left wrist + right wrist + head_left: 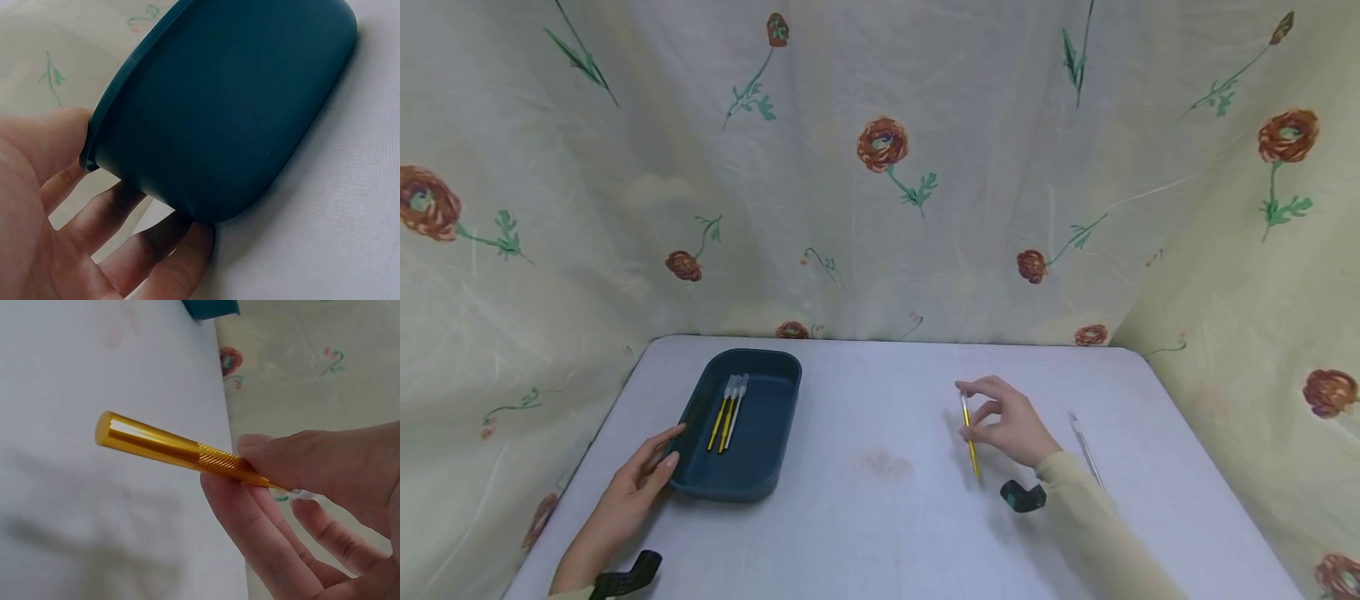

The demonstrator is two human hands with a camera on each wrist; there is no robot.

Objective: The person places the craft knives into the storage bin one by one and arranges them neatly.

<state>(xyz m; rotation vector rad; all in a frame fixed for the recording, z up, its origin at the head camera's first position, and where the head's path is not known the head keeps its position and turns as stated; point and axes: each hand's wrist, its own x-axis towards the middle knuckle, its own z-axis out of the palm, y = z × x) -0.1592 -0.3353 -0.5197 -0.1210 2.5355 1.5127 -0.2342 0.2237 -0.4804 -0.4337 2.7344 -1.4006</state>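
The right hand (1009,423) pinches a gold pen (973,455) over the table (880,408); to its right lies a silver pen (1087,450). The left hand (631,493) grips the tray's (781,417) corner. Three pens (728,417) already lie inside, right of that hand — so two, seemingly, remain: one held, one untouched.

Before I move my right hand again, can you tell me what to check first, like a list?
1. Right hand has a grip on the yellow tool: ok, thumb and fingers pinch it.
2. Left hand is on the tray: ok, it touches the near-left side.
3. The tray has room: ok, bare floor shows right of the three tools lying inside.
4. All tools are in the tray: not ok, you hold one, and a silver tool lies on the table.
5. The yellow tool's clear end is on tight: cannot tell, fingers partly hide it.
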